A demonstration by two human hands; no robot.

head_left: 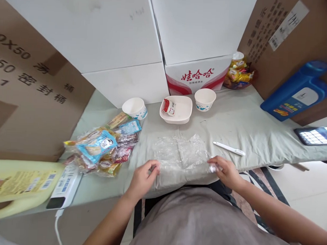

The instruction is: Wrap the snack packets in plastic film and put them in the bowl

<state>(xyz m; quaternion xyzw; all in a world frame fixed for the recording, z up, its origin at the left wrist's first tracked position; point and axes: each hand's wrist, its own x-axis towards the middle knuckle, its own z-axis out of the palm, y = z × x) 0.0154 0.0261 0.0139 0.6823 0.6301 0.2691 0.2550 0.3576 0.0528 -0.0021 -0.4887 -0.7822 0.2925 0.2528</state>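
A clear plastic bag (182, 152) lies spread and crinkled on the cloth-covered surface right in front of me. My left hand (144, 177) pinches its near left corner between thumb and fingers. At the near right corner, my right hand (225, 172) is closed on the plastic too. Beyond the bag sits a white tray (184, 108) with a small red-and-white packet (169, 107) in it. Paper bowls stand on either side of the tray, a left bowl (134, 107) and a right bowl (205, 99). A white pen-like stick (229, 148) rests right of the bag.
Packaged snacks (97, 146) are heaped on the left, near a yellow bottle (22, 188) and a white power bank (64, 186) with a cable. On the right are a blue bottle (297, 90), a phone (316, 135) and a bowl of wrapped sweets (239, 73). Boxes (198, 77) wall the back.
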